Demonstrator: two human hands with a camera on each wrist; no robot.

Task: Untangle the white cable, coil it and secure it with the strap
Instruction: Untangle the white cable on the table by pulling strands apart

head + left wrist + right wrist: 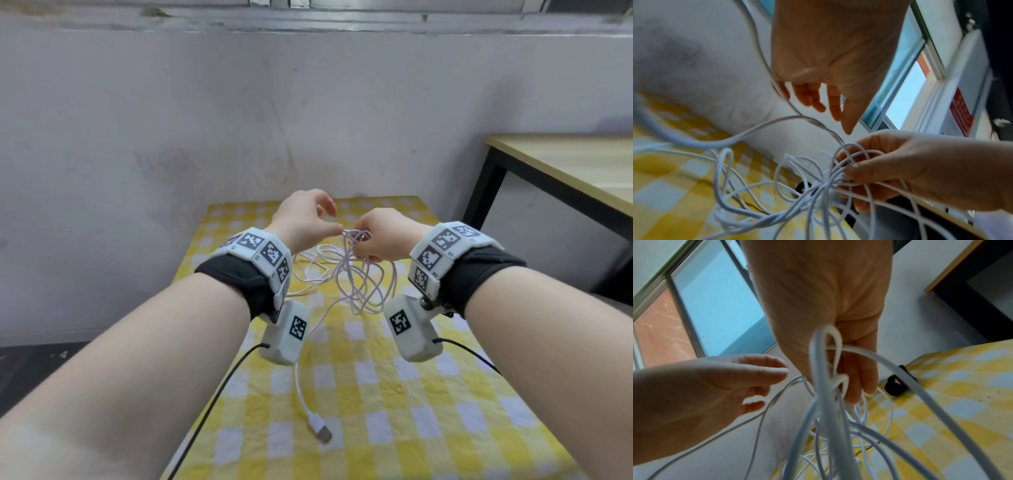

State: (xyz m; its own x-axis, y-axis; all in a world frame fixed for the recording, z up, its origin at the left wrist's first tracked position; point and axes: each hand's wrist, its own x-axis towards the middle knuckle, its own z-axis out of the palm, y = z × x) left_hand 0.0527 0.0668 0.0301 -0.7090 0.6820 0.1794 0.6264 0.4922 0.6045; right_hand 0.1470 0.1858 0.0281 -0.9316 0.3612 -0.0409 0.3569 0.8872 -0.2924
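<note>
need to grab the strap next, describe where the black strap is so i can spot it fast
Start at the yellow-and-white checked cloth on the table. At its far edge near the white wall lies the small black strap, curled into a loop. It is the only dark thing there; the tangled white cable hangs nearby.

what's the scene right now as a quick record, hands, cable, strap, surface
left hand: fingers relaxed, a strand running past the fingertips; a pinch cannot be confirmed
right hand: grips a bunch of loops, held above the cloth
white cable: still tangled, loops hanging from the right hand
usb plug: lying free on the cloth near the person
black strap: on the cloth by the far edge, untouched
surface: yellow checked cloth
</note>
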